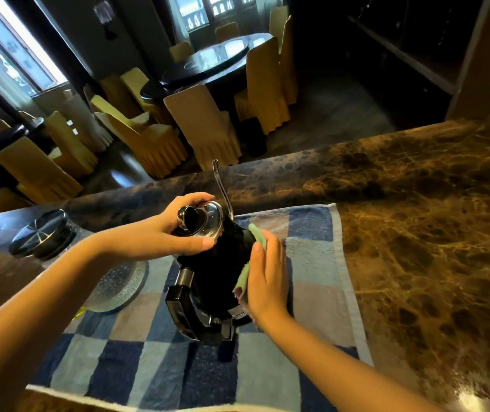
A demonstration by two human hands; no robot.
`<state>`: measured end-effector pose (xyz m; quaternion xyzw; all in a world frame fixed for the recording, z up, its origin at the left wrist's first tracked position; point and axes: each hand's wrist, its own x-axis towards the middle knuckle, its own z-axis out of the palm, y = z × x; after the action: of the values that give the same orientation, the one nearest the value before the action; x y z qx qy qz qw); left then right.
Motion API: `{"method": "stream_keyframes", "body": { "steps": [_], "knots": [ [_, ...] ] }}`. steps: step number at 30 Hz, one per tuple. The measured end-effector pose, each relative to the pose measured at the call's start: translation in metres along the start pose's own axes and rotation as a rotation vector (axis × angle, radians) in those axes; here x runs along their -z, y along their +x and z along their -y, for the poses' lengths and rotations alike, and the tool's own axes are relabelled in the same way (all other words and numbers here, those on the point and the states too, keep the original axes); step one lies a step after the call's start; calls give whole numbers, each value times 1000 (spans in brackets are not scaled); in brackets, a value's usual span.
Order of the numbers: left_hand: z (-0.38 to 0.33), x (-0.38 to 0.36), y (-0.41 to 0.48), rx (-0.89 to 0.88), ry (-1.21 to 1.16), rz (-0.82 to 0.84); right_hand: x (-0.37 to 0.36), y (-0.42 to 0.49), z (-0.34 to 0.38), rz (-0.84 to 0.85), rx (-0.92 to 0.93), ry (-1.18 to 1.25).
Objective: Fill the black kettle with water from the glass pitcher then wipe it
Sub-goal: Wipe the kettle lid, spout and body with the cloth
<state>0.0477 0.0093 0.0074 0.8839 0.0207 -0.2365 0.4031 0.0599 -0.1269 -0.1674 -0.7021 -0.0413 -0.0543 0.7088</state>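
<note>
Marble counter [416, 203]: L hand [175, 230] grip round black kettle [217, 272] top, R hand [267, 278] flat on cloth [257, 234].

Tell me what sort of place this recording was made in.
Probably a restaurant or banquet hall: a large round dining table ringed by chairs in yellow fabric covers, seen across a brown marble service counter where the black kettle stands on a checked towel.
</note>
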Motion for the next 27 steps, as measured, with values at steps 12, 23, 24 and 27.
{"method": "stream_keyframes", "body": {
  "steps": [12, 23, 24, 27],
  "knots": [
    [0, -1, 1, -3, -18, -18, -9, 61, 50, 343, 32, -10],
    [-1, -3, 3, 35, 64, -82, -10, -14, 52, 205, 107, 33],
    [0, -3, 3, 28, 87, -76, -10, -5, 63, 241, 120, 82],
    [-2, -5, 1, -5, 95, -52, -12, 33, 73, 319, 109, 38]
  ]
}}
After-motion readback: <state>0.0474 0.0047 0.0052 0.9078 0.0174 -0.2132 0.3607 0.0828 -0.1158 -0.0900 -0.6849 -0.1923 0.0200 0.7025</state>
